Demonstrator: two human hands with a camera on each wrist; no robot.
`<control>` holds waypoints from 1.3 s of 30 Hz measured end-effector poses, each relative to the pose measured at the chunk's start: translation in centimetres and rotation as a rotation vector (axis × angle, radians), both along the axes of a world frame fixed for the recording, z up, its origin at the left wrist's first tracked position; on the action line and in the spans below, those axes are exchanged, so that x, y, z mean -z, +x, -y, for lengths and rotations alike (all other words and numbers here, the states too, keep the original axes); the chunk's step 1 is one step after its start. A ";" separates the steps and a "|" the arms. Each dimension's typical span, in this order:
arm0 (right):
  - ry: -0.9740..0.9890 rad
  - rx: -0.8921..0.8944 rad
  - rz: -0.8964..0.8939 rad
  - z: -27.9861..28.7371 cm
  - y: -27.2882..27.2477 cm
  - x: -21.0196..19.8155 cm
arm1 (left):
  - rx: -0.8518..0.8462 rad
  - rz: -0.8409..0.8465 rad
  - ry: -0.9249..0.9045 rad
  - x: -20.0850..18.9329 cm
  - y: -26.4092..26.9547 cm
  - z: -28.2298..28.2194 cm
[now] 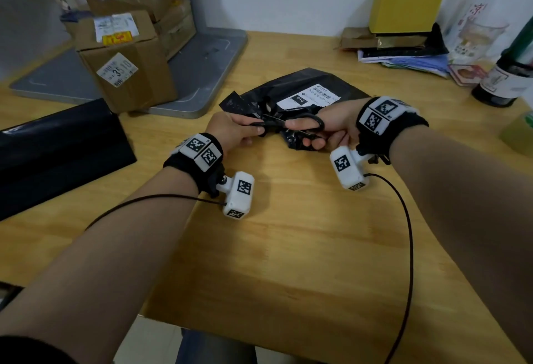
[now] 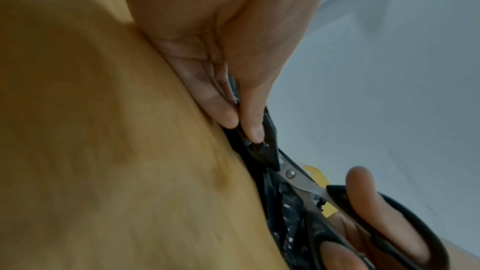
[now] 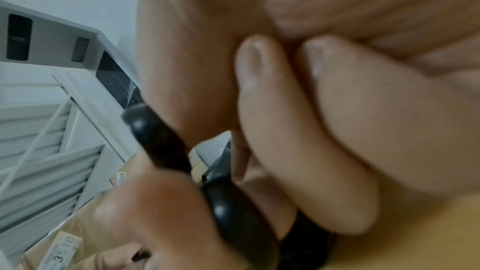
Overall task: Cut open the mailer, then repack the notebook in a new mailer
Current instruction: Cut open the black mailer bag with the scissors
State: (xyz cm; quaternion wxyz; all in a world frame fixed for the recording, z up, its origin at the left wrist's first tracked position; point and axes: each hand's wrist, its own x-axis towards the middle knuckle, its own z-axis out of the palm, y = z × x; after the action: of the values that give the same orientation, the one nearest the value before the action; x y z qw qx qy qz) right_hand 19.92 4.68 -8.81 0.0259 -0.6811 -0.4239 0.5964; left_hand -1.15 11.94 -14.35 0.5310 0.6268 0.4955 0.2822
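A black plastic mailer (image 1: 291,86) with a white shipping label (image 1: 310,96) lies on the wooden table (image 1: 288,234). My left hand (image 1: 233,130) pinches the mailer's near edge (image 2: 259,147) between thumb and fingers. My right hand (image 1: 331,130) grips black-handled scissors (image 1: 302,124), fingers through the loops (image 3: 233,202). The steel blades (image 2: 298,180) are at the plastic just beside my left fingertips. A flat stack of new black mailers (image 1: 57,150) lies at the left. The notebook is hidden inside the mailer.
Cardboard parcels (image 1: 127,60) stand on a grey scale platform (image 1: 202,75) at the back left. A yellow box (image 1: 406,8) on papers, a clear bottle (image 1: 476,17) and a dark bottle (image 1: 510,75) line the back right. Wrist cables (image 1: 403,234) trail over the table.
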 end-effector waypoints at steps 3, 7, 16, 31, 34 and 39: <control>0.012 -0.006 0.037 -0.1 -0.3 -0.1 | 0.031 -0.001 -0.028 -0.1 0.0 -0.1; -0.003 0.056 0.004 -0.2 -0.7 -0.7 | 0.072 -0.007 -0.033 -0.2 -0.1 -0.1; 0.025 0.021 0.027 -0.4 -1.5 -0.6 | 0.062 0.026 -0.063 0.1 -0.4 -0.4; 0.038 0.095 0.003 -0.1 -2.4 -0.7 | 0.119 -0.018 -0.055 -0.1 -0.3 -0.3; 0.055 0.044 0.017 0.0 -2.5 -0.7 | 0.118 -0.019 -0.052 0.0 -0.3 -0.5; 0.047 0.044 0.032 -0.2 -2.3 -0.5 | 0.129 -0.023 -0.072 -0.1 -0.6 -0.6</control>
State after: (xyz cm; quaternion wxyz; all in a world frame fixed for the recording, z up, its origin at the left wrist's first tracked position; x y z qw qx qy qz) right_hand 17.62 4.86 -8.30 0.0480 -0.6991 -0.4229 0.5746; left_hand -1.71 12.54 -14.26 0.5647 0.6410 0.4700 0.2220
